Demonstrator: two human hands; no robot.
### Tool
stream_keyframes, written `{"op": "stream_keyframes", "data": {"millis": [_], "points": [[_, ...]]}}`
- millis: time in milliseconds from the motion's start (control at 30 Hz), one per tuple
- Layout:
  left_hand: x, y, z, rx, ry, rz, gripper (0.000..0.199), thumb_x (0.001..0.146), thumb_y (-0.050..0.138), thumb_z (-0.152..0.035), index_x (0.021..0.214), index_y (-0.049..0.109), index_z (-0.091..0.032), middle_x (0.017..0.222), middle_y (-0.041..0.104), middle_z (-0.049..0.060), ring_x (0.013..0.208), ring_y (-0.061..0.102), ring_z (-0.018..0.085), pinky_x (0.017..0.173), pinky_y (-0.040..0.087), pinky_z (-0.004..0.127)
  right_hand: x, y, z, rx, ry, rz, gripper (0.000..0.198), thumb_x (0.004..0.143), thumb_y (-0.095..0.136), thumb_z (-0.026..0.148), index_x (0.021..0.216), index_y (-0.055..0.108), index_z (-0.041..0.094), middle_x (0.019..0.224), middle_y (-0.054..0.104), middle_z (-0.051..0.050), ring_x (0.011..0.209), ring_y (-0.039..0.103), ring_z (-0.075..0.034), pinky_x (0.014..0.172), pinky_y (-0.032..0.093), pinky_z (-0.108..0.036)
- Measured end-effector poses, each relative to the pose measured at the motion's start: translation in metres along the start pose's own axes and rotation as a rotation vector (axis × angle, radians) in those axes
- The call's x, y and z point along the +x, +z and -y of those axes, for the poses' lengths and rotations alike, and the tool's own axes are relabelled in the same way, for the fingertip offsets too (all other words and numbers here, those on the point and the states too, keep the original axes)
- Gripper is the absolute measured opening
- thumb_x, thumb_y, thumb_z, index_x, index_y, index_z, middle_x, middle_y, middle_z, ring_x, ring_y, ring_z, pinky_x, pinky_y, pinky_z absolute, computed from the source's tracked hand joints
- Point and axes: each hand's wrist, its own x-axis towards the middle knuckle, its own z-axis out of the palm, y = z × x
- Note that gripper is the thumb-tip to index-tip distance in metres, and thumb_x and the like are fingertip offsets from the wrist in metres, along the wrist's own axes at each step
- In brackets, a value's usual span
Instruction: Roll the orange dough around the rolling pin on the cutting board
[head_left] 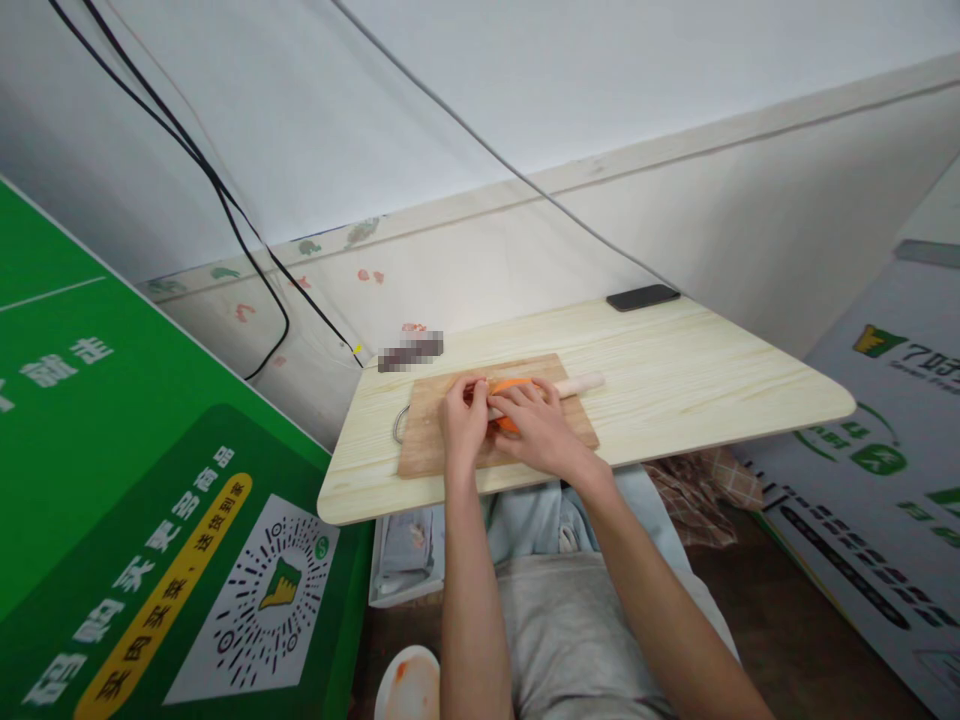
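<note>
Both hands meet over a wooden cutting board (427, 440). There, an orange soft-looking sheet (511, 384) lies against a pale wooden rolling pin (589, 382), whose right end sticks out past the board. My left hand (465, 415) has its fingers bent and closed at the sheet's left side, pinching its edge. Over the sheet and pin lies my right hand (536, 425), fingers curled onto them from the right. Much of the sheet and the pin's left part are hidden under the fingers, and I cannot tell what the sheet is made of.
A black phone (643, 297) lies at the back of the pale wooden table (712, 380). At its back left is a pixelated object (411, 352). A green printed panel (187, 500) stands at left. Below are a white bin (409, 590) and a stained white stool (409, 685).
</note>
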Motion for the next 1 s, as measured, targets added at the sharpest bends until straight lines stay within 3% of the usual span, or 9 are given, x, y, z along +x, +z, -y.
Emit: {"op": "stream_keyframes", "data": {"millis": [1000], "points": [[0.0004,0.0001,0.001,0.006,0.009,0.007,0.018,0.096,0.062,-0.03,0.094,0.077,-0.02,0.096,0.081,0.007,0.089,0.075,0.021,0.085,0.058,0.031,-0.0007,-0.0002,-0.0029,0.014,-0.009,0.013,0.046,0.096,0.06,0.018,0.141,0.065,0.025,0.139,0.07,-0.011,0.139,0.052,-0.03,0.126,0.022,-0.055]]}}
